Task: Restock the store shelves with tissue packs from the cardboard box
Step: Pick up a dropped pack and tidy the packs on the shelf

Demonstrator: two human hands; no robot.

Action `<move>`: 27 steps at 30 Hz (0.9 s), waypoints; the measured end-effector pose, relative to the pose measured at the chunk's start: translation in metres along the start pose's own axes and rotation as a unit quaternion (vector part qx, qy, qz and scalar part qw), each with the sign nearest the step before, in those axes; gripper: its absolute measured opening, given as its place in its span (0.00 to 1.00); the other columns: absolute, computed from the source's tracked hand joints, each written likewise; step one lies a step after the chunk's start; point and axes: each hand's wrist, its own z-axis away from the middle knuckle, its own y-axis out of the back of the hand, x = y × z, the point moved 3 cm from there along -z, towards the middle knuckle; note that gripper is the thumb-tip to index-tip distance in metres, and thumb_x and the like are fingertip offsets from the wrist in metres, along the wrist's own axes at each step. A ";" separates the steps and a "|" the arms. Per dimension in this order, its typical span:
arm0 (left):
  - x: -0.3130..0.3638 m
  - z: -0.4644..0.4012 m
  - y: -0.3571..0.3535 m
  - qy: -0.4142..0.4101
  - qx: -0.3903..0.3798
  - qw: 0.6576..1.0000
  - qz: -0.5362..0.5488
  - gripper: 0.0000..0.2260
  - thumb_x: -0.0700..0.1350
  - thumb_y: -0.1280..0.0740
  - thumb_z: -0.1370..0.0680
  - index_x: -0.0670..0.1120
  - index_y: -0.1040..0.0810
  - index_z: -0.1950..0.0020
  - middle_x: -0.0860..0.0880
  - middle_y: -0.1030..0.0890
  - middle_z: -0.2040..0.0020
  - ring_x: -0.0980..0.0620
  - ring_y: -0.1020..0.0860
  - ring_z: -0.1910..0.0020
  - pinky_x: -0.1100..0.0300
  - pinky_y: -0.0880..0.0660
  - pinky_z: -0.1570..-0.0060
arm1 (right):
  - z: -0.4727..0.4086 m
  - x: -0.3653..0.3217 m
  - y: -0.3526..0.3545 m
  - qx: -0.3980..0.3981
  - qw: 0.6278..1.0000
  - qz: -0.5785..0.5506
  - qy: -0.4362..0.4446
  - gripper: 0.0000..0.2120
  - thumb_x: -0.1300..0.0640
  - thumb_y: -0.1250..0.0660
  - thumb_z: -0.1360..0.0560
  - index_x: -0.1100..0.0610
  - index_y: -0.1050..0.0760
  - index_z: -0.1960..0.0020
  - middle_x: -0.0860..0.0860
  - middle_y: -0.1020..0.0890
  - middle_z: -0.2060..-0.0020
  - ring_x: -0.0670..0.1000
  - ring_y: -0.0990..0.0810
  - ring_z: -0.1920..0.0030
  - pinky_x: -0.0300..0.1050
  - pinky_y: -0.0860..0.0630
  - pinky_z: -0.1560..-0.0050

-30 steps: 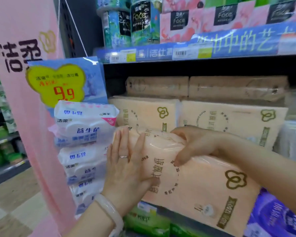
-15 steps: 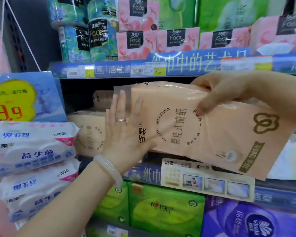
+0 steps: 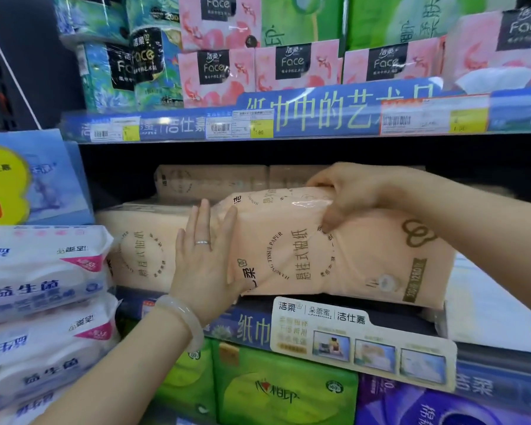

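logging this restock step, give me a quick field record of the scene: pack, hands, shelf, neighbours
pack: peach tissue pack, tilted, partly on the middle shelf
right hand: right hand grips the pack's top edge, thumb on its front
left hand: left hand pressed flat on the pack's left end, fingers straight
shelf stock: same peach packs behind and to the left
neighbours: pink Face boxes above, green packs below

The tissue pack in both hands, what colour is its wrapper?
Pale peach tissue pack with dark olive print, seen in the head view.
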 end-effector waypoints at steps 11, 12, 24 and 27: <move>0.022 0.014 -0.038 -0.180 0.088 0.980 0.011 0.36 0.49 0.22 0.39 0.45 0.33 0.36 0.43 0.33 0.37 0.43 0.34 0.38 0.43 0.39 0.32 | -0.011 0.034 -0.035 -0.024 0.996 -0.003 -0.084 0.34 0.53 0.22 0.37 0.47 0.31 0.34 0.47 0.24 0.39 0.49 0.24 0.42 0.45 0.28 0.38; 0.021 0.010 -0.041 -0.170 0.069 0.983 0.008 0.39 0.51 0.21 0.40 0.46 0.34 0.34 0.42 0.35 0.34 0.42 0.36 0.35 0.44 0.43 0.30 | -0.011 0.034 -0.042 -0.037 0.995 0.002 -0.093 0.36 0.53 0.22 0.37 0.47 0.32 0.32 0.47 0.26 0.37 0.50 0.26 0.40 0.46 0.29 0.36; 0.015 -0.054 -0.042 -0.111 -0.107 0.986 -0.062 0.47 0.72 0.42 0.32 0.54 0.65 0.25 0.47 0.61 0.23 0.48 0.64 0.25 0.46 0.68 0.30 | 0.011 0.021 -0.048 0.038 0.976 0.155 -0.150 0.32 0.32 0.43 0.28 0.52 0.31 0.34 0.53 0.26 0.35 0.56 0.28 0.35 0.51 0.33 0.35; 0.009 -0.062 -0.043 -0.123 -0.092 0.986 -0.067 0.43 0.74 0.45 0.34 0.53 0.49 0.25 0.49 0.40 0.26 0.49 0.48 0.25 0.47 0.66 0.29 | 0.028 0.031 -0.065 0.083 0.958 0.215 -0.171 0.36 0.28 0.52 0.29 0.50 0.33 0.32 0.53 0.26 0.35 0.56 0.29 0.35 0.54 0.36 0.34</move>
